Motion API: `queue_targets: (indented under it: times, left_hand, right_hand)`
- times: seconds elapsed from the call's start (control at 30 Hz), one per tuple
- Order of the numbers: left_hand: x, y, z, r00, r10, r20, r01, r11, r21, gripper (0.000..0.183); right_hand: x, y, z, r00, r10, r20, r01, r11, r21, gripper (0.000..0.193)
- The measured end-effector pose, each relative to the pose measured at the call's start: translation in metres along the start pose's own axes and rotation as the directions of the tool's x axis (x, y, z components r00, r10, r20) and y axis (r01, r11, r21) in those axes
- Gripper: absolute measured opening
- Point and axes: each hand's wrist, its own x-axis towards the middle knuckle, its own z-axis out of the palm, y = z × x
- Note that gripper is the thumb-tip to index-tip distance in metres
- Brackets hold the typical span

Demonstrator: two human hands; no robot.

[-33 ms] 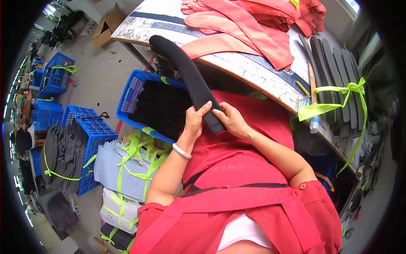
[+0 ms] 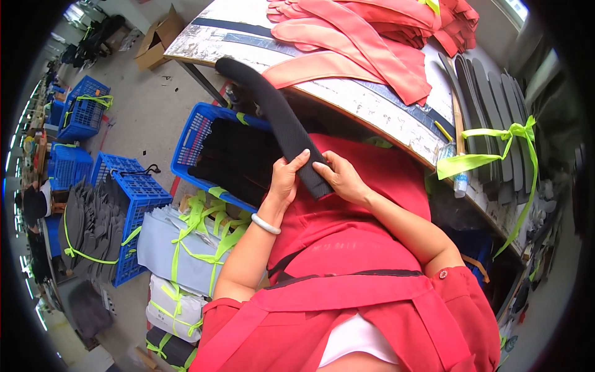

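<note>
A long, curved black strip of ribbed fabric (image 2: 282, 121) slants across in front of me, its rounded far end reaching up over the table's corner. Near its squared lower end, both hands grip it from opposite sides. My left hand (image 2: 286, 177) is closed on the left edge, thumb lying on top. On the right edge my right hand (image 2: 339, 177) pinches the strip, thumb on its face; the fingers beneath are hidden. Below the strip's middle stands a blue plastic basket (image 2: 180, 166) with dark fabric pieces (image 2: 230, 161) inside.
On the worn white table (image 2: 378, 118) lie coral-red curved fabric pieces (image 2: 353, 40). Dark grey curved strips (image 2: 489, 118), tied with a neon ribbon (image 2: 489, 162), rest at its right. Stacked bundles (image 2: 180, 248) and another blue basket (image 2: 133, 204) stand at left. An open carton (image 2: 158, 40) is farther back.
The black fabric strip has shifted very slightly, its far end a little left and lower. Both hands keep their grip in nearly the same place.
</note>
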Motion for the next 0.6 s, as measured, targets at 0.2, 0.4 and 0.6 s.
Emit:
queue_targets:
  times: [0.2,0.4,0.6]
  left_hand:
    - [0.055,0.03,-0.084,0.988,-0.085,-0.128,0.035,0.936,-0.351,0.018]
    - [0.048,0.067,-0.268,0.773,0.156,-0.615,-0.415,0.858,-0.303,0.036]
    - [-0.007,-0.02,-0.081,0.948,-0.22,0.228,0.295,0.875,-0.383,0.034]
  right_hand:
    - [-0.028,-0.038,-0.008,0.898,0.254,0.36,-0.234,0.967,-0.098,0.025]
    - [-0.039,-0.044,-0.002,0.8,0.286,0.528,-0.333,0.943,-0.006,0.024]
    - [0.05,0.014,0.011,0.962,0.144,0.232,-0.054,0.934,-0.353,0.031]
